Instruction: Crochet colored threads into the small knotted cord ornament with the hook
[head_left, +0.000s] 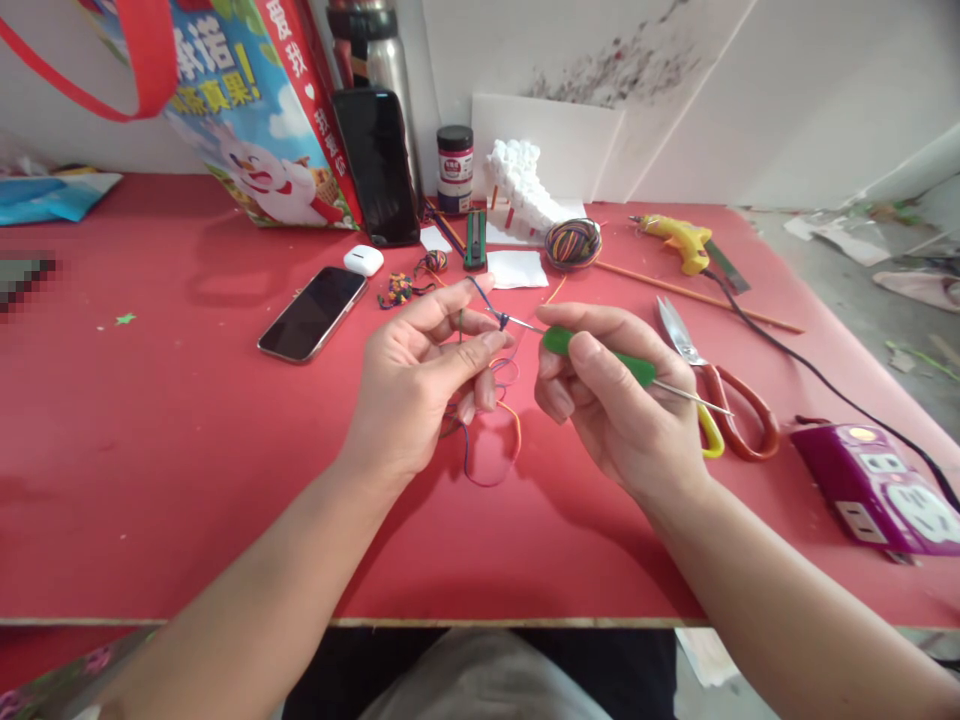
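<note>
My left hand pinches a small dark-blue crocheted piece between thumb and finger, with yarn running over the raised index finger. In my right hand is a crochet hook with a green handle; its thin metal tip meets the stitches. A second metal shaft sticks out of the handle's rear end. Loose multicoloured yarn hangs in loops below the hands, shading from blue to orange. A ball of multicoloured yarn lies behind the right hand.
Scissors, a purple power strip and a yellow glue gun with its cable are on the right. A phone, a white earbud case and small crocheted pieces lie left of centre. A bag stands behind.
</note>
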